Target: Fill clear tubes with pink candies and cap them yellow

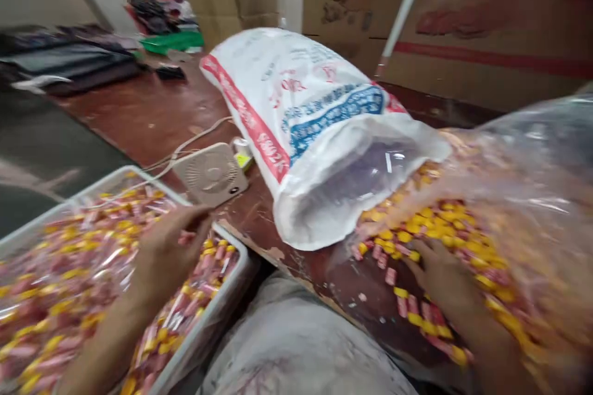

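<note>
My left hand (169,247) is over the near right part of a white tray (238,268), its fingers curled together. A bit of pink shows by its thumb, but whether it is held is unclear. The tray is full of small pink pieces with yellow caps (97,247), many in clear wrappers. On the right, my right hand (445,274) rests at the edge of a loose heap of similar capped pieces (445,222). Its thumb and fingertips close around one capped piece (414,255). The heap spills from a large clear plastic bag (532,197).
A white woven sack (296,74) with red and blue print lies open-mouthed on the brown table (139,117). Beside the tray stands a small beige fan (210,174) with a cable. Cardboard boxes (486,24) line the back. Dark folded material (69,62) lies far left.
</note>
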A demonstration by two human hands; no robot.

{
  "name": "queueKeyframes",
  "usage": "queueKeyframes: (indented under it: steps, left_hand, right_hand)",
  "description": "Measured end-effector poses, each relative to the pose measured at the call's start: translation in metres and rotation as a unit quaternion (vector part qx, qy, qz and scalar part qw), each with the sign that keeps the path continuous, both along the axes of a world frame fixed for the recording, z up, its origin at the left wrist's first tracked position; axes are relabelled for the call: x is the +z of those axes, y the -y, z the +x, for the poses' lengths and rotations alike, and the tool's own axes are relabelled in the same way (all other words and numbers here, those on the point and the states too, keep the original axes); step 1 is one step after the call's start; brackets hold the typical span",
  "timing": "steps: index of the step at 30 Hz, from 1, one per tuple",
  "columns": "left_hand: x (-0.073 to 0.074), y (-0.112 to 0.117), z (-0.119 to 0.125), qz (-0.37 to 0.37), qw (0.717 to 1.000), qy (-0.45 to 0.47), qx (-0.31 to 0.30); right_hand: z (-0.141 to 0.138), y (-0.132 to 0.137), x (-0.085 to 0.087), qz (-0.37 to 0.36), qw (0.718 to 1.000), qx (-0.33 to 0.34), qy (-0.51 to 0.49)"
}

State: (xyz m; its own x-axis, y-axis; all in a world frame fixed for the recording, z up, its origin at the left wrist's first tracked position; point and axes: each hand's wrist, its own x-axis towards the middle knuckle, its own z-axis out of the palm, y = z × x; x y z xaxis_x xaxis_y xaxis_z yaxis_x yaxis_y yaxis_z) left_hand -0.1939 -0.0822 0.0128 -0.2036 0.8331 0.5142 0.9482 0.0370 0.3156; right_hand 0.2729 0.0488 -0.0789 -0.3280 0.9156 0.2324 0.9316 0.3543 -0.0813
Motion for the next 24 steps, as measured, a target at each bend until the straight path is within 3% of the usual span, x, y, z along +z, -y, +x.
queueKeyframes:
  steps: [2, 4, 7, 10, 12, 15, 18, 21, 24]
  left_hand:
    - [-0.006, -0.025, 0.062, -0.031, 0.981, 0.031, -0.188]
    - [-0.016, -0.055, 0.110, -0.105, 0.957, -0.025, -0.270]
    - [-0.033, -0.106, 0.151, -0.221, 0.934, -0.153, -0.236]
    - [-0.045, -0.150, 0.163, -0.237, 0.935, -0.185, -0.190]
    - [-0.049, -0.167, 0.163, -0.241, 0.934, -0.191, -0.181]
    - [-0.051, -0.170, 0.157, -0.250, 0.928, -0.185, -0.205]
    - [-0.049, -0.155, 0.152, -0.256, 0.918, -0.148, -0.264]
    - [-0.043, -0.131, 0.156, -0.255, 0.901, 0.045, -0.348]
    - [-0.034, -0.108, 0.171, -0.268, 0.845, 0.254, -0.387]
  right_hand:
    - [-0.001, 0.009, 0.004, -0.015, 1.000, -0.003, 0.027]
    - [-0.001, 0.013, 0.008, -0.014, 1.000, -0.016, 0.003]
    - [0.006, 0.022, 0.016, -0.019, 0.994, -0.024, -0.106]
    - [0.013, 0.037, 0.023, -0.073, 0.961, -0.052, -0.260]
    - [0.014, 0.047, 0.026, -0.113, 0.928, -0.084, -0.345]
    - [0.009, 0.054, 0.029, -0.134, 0.888, -0.096, -0.429]
    - [-0.007, 0.053, 0.033, -0.116, 0.843, -0.074, -0.520]
    - [-0.031, 0.048, 0.041, -0.082, 0.803, -0.040, -0.590]
    - [-0.052, 0.044, 0.051, -0.059, 0.811, 0.018, -0.581]
